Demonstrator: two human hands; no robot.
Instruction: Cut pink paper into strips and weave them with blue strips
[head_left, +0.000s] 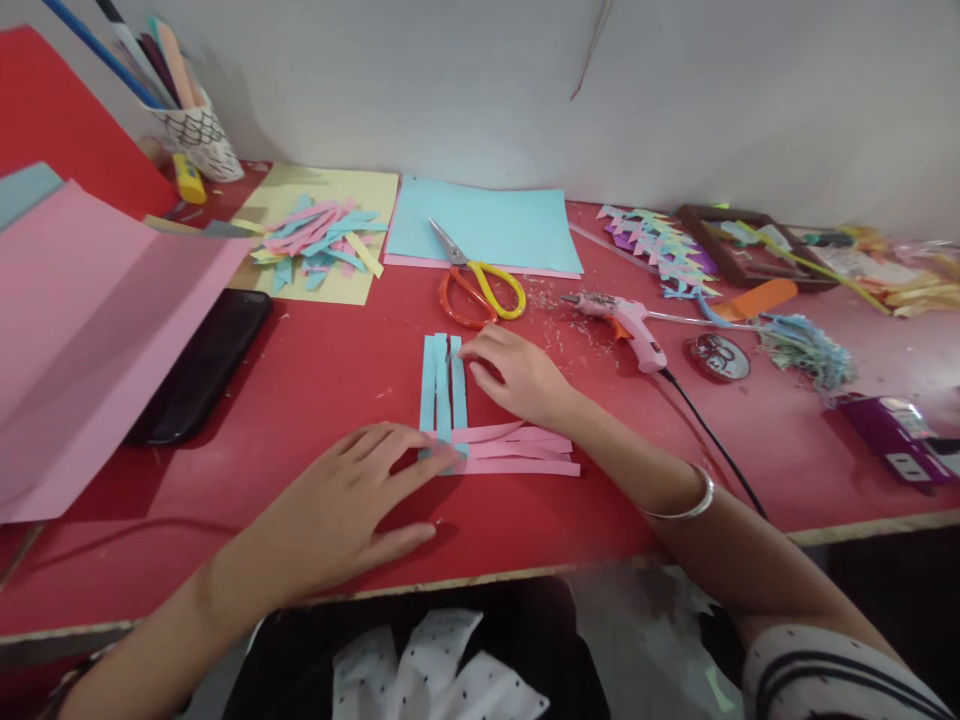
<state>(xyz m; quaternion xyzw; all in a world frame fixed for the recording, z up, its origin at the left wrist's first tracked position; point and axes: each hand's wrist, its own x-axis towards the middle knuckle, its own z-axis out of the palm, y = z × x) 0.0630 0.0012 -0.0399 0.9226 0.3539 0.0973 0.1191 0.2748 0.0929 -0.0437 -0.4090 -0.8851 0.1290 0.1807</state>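
Light-blue paper strips (428,385) run away from me and meet pink paper strips (525,466) laid to the right; they overlap at a woven-looking corner. My left hand (341,500) lies over that corner with its fingers stretched and spread, fingertips resting on the crossing strips and partly hiding them. At the far end of the blue strips is my right hand (521,375), thumb and forefinger slightly apart beside the rightmost strip. Whether its fingertips touch the paper I cannot tell. Scissors (478,285) with orange and yellow handles lie just beyond, blades partly open.
A pink glue gun (626,325) with a black cord lies at right, near a round tin (718,357). Cut strips (322,240) are heaped on yellow paper beside blue sheets (487,220). At left, a pink sheet (90,340) overhangs a black phone (206,370); a pen cup (199,135) stands behind.
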